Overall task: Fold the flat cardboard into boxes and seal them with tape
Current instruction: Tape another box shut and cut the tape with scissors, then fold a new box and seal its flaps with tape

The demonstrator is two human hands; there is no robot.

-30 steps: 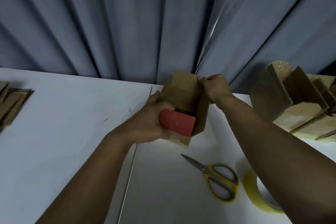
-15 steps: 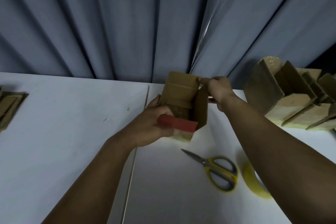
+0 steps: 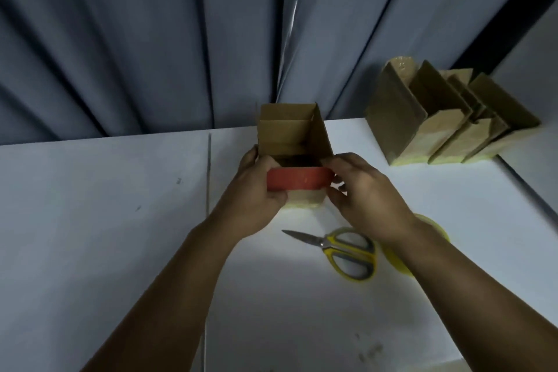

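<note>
Near the far edge of the desk (image 3: 90,220) the left hand (image 3: 256,190) grips the open cardboard box (image 3: 291,142) by its left wall and the right hand (image 3: 362,193) pinches its red flap (image 3: 299,179); light, stiff and easily creased, it looks best held by opposite walls.

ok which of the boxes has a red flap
The open box held between the left hand and right hand, mid-table: its near flap is red. The boxes lined up at the far right show brown cardboard, no red.
</note>
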